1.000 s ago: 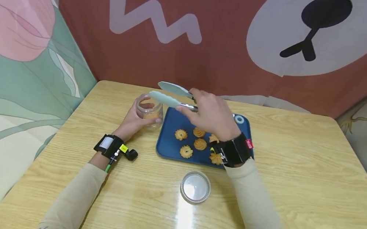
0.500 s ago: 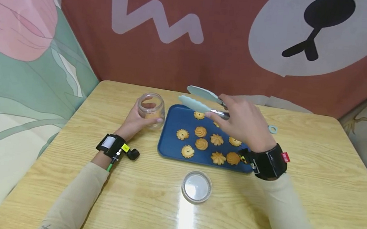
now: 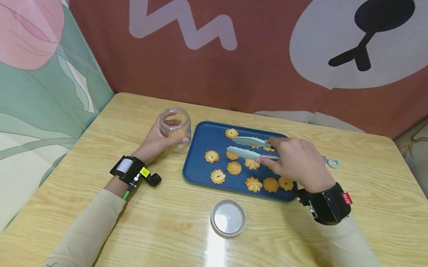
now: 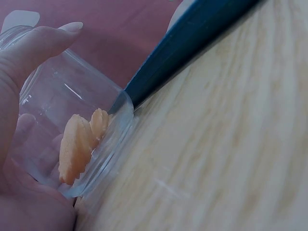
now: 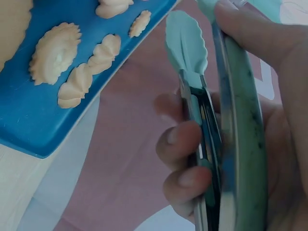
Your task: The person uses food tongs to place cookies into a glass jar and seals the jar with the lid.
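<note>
My left hand (image 3: 158, 139) grips a clear jar (image 3: 176, 123), which stands on the table left of the tray with its mouth uncovered. Cookies (image 4: 77, 144) lie at the bottom of the jar in the left wrist view. My right hand (image 3: 298, 161) holds tongs (image 3: 245, 153) with mint-green tips, their two arms spread apart. Those tips hover over the blue tray (image 3: 196, 172), above several piped cookies (image 3: 234, 167), and nothing shows between them. The right wrist view has fingers (image 5: 185, 144) curled round the tongs' handle. Some cookies are partly hidden by the tongs and hand.
A round lid (image 3: 228, 218) lies on the wooden table (image 3: 165, 240) in front of the tray. Behind the table's back edge rises a printed brown wall covering (image 3: 204, 76), and a patterned covering (image 3: 39, 103) stands at the left.
My right hand has moved the tongs from above the jar rightward, then lower over the tray's cookies. The left hand and jar stay put.
</note>
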Action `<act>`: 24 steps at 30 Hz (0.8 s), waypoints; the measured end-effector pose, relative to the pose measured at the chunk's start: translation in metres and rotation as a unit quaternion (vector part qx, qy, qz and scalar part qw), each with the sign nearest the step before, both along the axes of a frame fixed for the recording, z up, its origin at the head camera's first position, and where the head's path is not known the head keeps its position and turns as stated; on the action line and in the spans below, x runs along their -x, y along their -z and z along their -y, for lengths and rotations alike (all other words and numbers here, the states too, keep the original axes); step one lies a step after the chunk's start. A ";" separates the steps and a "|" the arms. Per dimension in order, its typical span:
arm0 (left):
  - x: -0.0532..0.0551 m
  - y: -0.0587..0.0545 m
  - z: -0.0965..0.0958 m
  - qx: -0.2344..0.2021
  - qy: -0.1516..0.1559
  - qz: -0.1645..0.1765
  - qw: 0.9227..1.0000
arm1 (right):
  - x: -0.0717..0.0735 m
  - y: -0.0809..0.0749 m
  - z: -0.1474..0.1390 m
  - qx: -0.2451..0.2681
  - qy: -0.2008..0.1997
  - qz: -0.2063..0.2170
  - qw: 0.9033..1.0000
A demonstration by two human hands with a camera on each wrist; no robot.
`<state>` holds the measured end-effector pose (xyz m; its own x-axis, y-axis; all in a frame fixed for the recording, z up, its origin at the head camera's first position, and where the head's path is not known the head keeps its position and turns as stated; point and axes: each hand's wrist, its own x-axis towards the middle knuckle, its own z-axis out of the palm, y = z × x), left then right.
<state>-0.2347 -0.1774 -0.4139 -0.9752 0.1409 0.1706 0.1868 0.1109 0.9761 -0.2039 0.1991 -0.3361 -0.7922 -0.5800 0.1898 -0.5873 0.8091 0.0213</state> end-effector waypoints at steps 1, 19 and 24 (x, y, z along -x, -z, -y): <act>0.001 0.002 0.001 0.000 0.000 0.000 1.000 | 0.000 0.001 0.000 -0.005 0.000 0.003 1.000; 0.016 0.024 0.006 0.002 -0.007 -0.008 1.000 | 0.004 0.019 0.004 -0.028 -0.001 0.017 0.999; 0.015 0.024 0.007 -0.004 -0.003 -0.013 1.000 | 0.006 0.020 0.007 -0.023 0.002 0.030 0.999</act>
